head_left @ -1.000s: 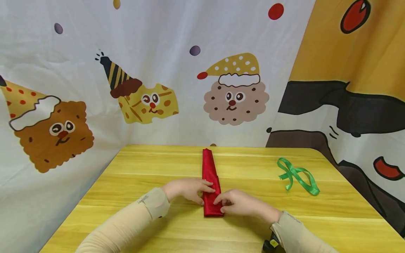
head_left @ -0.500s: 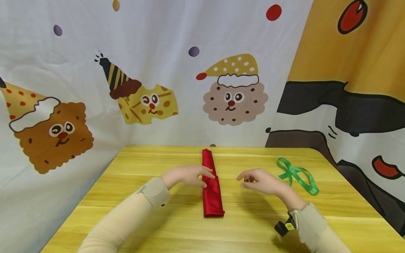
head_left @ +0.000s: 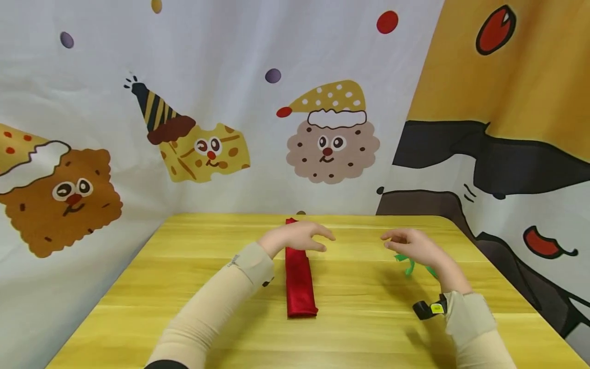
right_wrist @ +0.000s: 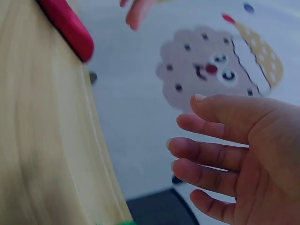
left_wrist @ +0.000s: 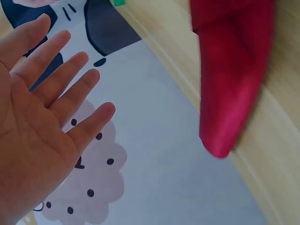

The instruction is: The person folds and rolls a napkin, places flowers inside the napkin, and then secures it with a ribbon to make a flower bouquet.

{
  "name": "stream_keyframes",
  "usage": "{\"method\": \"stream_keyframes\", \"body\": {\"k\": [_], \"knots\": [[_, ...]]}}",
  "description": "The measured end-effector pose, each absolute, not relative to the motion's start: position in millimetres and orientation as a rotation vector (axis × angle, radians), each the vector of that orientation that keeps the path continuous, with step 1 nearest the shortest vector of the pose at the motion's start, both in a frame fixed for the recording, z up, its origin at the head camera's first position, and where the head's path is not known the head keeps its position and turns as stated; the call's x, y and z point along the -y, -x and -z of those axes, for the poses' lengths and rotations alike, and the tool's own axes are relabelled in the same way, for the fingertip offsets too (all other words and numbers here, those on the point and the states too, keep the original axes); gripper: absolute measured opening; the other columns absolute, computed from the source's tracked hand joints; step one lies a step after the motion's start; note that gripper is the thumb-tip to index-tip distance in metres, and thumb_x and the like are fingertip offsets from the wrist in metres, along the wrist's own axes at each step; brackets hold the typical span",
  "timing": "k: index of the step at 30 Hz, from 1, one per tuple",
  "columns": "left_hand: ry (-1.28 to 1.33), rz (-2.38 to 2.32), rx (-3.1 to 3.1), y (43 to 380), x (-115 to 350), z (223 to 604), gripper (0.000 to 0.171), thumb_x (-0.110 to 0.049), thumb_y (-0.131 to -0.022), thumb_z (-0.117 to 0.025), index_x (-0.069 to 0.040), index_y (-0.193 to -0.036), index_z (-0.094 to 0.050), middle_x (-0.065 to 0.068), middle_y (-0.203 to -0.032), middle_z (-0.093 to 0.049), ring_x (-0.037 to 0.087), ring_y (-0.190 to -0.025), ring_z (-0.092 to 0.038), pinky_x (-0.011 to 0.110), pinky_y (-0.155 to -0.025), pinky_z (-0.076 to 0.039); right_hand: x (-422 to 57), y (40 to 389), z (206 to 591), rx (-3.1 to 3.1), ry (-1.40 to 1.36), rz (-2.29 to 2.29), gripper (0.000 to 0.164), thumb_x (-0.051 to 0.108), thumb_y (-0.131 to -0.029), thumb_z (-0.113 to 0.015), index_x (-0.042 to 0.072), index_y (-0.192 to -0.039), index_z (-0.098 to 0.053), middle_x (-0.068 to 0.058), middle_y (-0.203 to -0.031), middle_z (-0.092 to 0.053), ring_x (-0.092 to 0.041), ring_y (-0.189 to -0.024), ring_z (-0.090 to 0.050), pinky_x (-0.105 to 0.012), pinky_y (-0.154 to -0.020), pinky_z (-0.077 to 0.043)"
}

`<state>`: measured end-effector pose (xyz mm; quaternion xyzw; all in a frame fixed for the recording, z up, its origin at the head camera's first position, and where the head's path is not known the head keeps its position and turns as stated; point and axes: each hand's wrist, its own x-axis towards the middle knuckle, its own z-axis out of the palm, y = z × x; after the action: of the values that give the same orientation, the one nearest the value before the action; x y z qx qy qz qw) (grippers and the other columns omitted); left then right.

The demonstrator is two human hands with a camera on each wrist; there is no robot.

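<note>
A folded strip of shiny red cloth lies lengthwise on the table, narrower toward the back. My left hand hovers over its far part, hiding some of it in the head view. In the left wrist view that hand has its fingers spread, with nothing in them, beside the cloth. Off to the right, my right hand hangs in the air over a green ribbon and covers most of it. Loosely bent, unfilled fingers show on the right hand in the right wrist view.
The wooden table meets a white cloth backdrop printed with cartoon figures along its far edge. A small black device with a yellow label is strapped at my right wrist.
Both hands have come off the red cloth. The right hand has moved right and away to above the green ribbon; the left has lifted and shifted forward and right. The view has turned slightly right.
</note>
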<state>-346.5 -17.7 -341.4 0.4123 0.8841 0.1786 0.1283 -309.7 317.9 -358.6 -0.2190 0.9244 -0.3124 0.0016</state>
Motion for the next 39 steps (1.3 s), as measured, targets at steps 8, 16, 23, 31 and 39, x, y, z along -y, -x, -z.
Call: {"method": "stream_keyframes", "body": {"k": [8,16,23,31,39], "knots": [[-1.121,-0.793,-2.506,361,-12,350,0.042,-0.034,-0.097,-0.058,-0.026,-0.138,-0.056,-0.008,-0.142,-0.049,0.015,-0.131,-0.043,0.034,-0.104,-0.037,-360,321,375,-3.008,0.538,1.027,0.033,0.024,-0.099,-0.058,0.0,-0.121,-0.065,-0.018,-0.112,-0.064,-0.027,-0.09,-0.059,-0.04,-0.073,-0.049],[-0.999,-1.226,-2.339,373,-51,370,0.042,-0.029,-0.098,-0.058,-0.018,-0.138,-0.056,-0.002,-0.136,-0.056,0.015,-0.126,-0.049,0.033,-0.102,-0.039,-387,336,410,-3.122,0.232,1.036,0.042,0.03,-0.1,-0.054,-0.002,-0.127,-0.06,-0.024,-0.121,-0.06,-0.039,-0.101,-0.057,-0.049,-0.078,-0.048],[-0.848,-1.5,-2.218,374,-87,389,0.041,-0.03,-0.099,-0.058,-0.017,-0.138,-0.056,0.0,-0.133,-0.058,0.012,-0.118,-0.055,0.036,-0.095,-0.045,-402,343,431,-3.114,0.018,1.028,0.042,0.024,-0.098,-0.055,-0.009,-0.125,-0.058,-0.031,-0.12,-0.057,-0.046,-0.106,-0.055,-0.053,-0.083,-0.047],[-0.61,-1.792,-2.027,367,-116,400,0.038,-0.026,-0.099,-0.058,-0.015,-0.135,-0.058,0.004,-0.13,-0.059,0.02,-0.113,-0.059,0.041,-0.092,-0.048,-409,344,437,-3.086,-0.091,0.901,0.046,0.025,-0.092,-0.062,-0.011,-0.121,-0.06,-0.03,-0.115,-0.06,-0.044,-0.099,-0.057,-0.053,-0.081,-0.046],[-0.413,-1.853,-1.944,358,-136,417,0.033,-0.024,-0.097,-0.061,-0.016,-0.129,-0.063,0.003,-0.123,-0.061,0.024,-0.109,-0.061,0.047,-0.094,-0.047,-403,343,442,-3.097,-0.128,0.727,0.036,0.029,-0.089,-0.066,0.002,-0.113,-0.069,-0.02,-0.109,-0.065,-0.038,-0.093,-0.059,-0.056,-0.075,-0.04]]}}
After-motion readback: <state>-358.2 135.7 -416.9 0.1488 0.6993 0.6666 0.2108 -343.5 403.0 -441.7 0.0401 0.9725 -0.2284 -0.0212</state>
